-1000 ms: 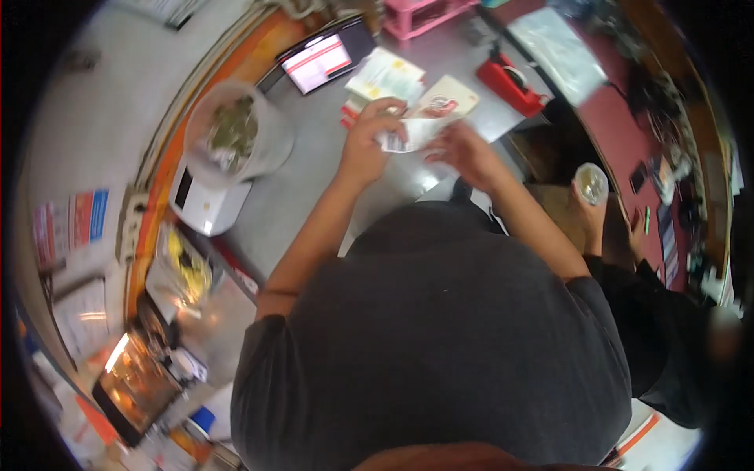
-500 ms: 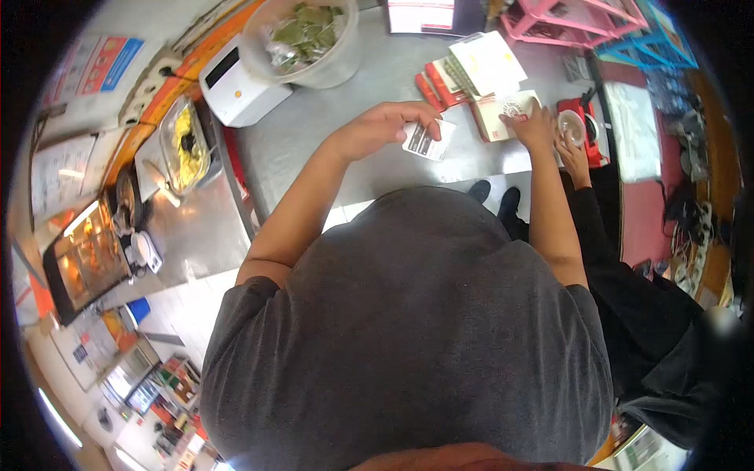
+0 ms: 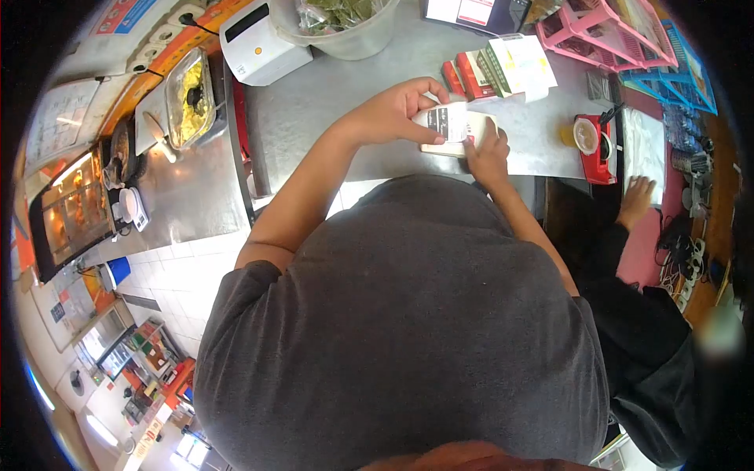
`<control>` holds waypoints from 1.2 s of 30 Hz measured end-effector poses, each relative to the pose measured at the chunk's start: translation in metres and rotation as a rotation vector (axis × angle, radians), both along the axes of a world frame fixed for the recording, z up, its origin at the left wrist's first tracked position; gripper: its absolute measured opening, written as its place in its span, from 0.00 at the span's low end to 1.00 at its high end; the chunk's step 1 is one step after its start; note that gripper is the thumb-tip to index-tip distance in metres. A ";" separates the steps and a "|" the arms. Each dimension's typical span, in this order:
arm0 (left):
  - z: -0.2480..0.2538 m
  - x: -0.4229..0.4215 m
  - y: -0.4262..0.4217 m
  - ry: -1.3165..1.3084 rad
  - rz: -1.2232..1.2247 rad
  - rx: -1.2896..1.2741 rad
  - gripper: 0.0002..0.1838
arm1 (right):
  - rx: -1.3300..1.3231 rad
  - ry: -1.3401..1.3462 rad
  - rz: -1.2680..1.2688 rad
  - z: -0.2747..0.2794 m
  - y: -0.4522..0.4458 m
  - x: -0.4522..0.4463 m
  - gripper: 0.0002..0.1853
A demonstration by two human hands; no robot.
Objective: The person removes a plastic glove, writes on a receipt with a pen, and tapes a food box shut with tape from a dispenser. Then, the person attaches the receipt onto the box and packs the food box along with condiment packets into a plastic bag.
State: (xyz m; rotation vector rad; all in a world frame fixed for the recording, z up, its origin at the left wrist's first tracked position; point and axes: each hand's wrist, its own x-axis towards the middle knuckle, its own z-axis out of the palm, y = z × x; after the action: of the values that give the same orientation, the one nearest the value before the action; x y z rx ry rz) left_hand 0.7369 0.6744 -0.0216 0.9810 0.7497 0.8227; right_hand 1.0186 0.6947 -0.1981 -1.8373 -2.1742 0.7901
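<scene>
The label (image 3: 444, 121) is found gripped at its left side between thumb and fingers of the left hand (image 3: 409, 111), and is held over the cream box (image 3: 477, 124), near the front edge of the desk (image 3: 330, 129). The right end of the cream box is held by the right hand (image 3: 489, 151), with the fingers curled over it and the thumb close to the label. Bare metal is noted to the left of both hands as far as the white machine (image 3: 267, 49), and to the right as far as the red tape dispenser (image 3: 598, 166). Behind the hands, room is limited by the red boxes (image 3: 473, 77) and pale boxes (image 3: 520, 64), standing just beyond. A cup (image 3: 585, 135) is seen beside the tape dispenser; another person's hand (image 3: 636, 206) is placed at the white plastic sheets (image 3: 644, 149). Much of the top of the cream box is covered by the label and right fingers, and whether it is rested on the desk cannot be told. The label's print is too small to be read. The plastic tub (image 3: 338, 39) and the screen (image 3: 473, 11) are cut off at the top.
</scene>
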 end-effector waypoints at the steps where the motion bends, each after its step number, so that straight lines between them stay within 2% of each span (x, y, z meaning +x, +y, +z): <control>1: 0.001 0.002 0.000 -0.004 -0.002 -0.003 0.26 | 0.054 -0.003 0.055 -0.009 0.003 -0.001 0.46; 4: 0.005 0.003 0.002 0.055 0.035 0.044 0.22 | 0.150 -0.025 0.147 -0.021 0.012 0.004 0.44; 6: 0.002 -0.001 0.006 0.098 -0.020 0.001 0.21 | 0.234 0.062 0.203 -0.018 0.023 0.009 0.39; 7: 0.005 0.000 0.008 0.094 -0.021 -0.001 0.21 | 0.370 0.169 0.212 0.001 0.025 0.007 0.31; 8: 0.009 0.001 0.010 0.162 -0.059 -0.013 0.22 | 0.367 0.166 0.213 0.027 0.027 0.004 0.31; 10: 0.011 0.004 0.010 0.230 -0.100 -0.031 0.23 | 0.061 0.689 0.069 0.086 0.025 -0.002 0.25; 11: 0.010 0.009 0.011 0.208 -0.094 0.042 0.25 | -0.132 1.063 -0.023 0.115 0.016 -0.009 0.23; 12: 0.009 0.012 0.012 0.186 -0.089 0.118 0.28 | -0.132 1.063 -0.029 0.126 0.015 -0.006 0.23; 14: 0.006 0.017 0.013 0.159 -0.095 0.126 0.32 | -0.167 1.058 0.303 0.138 0.015 0.002 0.21; 16: 0.000 0.022 0.016 0.130 -0.106 0.138 0.36 | -0.170 0.963 0.247 0.142 0.003 0.002 0.18; 18: -0.012 0.024 0.018 0.180 -0.062 0.157 0.41 | -0.410 0.795 0.202 0.137 -0.004 0.006 0.15; 22: -0.039 0.034 0.020 0.292 0.055 0.126 0.39 | -0.477 0.938 0.047 0.114 -0.014 0.003 0.14; 24: -0.050 0.041 0.018 0.122 0.163 0.051 0.35 | -0.491 1.000 -0.008 0.104 -0.019 0.000 0.15; 25: -0.056 0.045 0.018 0.122 0.153 0.049 0.35 | -0.504 1.062 -0.053 0.103 -0.019 -0.002 0.15; 27: -0.068 0.054 0.015 0.169 0.241 0.045 0.26 | -0.532 1.020 -0.075 0.102 -0.016 -0.002 0.16; 28: -0.077 0.056 0.014 0.168 0.233 0.044 0.26 | -0.564 0.975 -0.087 0.101 -0.014 0.000 0.17; 30: -0.099 0.057 0.016 0.278 0.267 -0.021 0.20 | -0.559 0.903 -0.080 0.089 -0.010 0.003 0.18; 31: -0.111 0.058 0.016 0.278 0.262 -0.024 0.20 | -0.555 0.830 -0.064 0.083 -0.008 0.004 0.19; 32: -0.122 0.060 0.017 0.406 0.295 0.088 0.19 | -0.556 0.831 -0.068 0.077 -0.007 0.005 0.19; 33: -0.131 0.061 0.016 0.533 0.328 0.201 0.19 | -0.520 0.689 -0.050 0.072 -0.006 0.006 0.23; 34: -0.139 0.062 0.014 0.533 0.326 0.198 0.19 | -0.483 0.547 -0.030 0.068 -0.006 0.007 0.27; 35: -0.147 0.062 0.011 0.801 0.302 0.434 0.19 | -0.486 0.548 -0.031 0.062 -0.008 0.006 0.27; 36: -0.153 0.062 0.008 1.067 0.268 0.672 0.19 | -0.383 0.400 -0.011 0.056 -0.012 0.006 0.30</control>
State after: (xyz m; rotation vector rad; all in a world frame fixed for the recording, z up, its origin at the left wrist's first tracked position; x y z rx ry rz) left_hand 0.7989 0.6821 -0.1749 2.0098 1.5876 0.7598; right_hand 1.0245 0.6828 -0.1426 -1.6512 -1.8494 1.5094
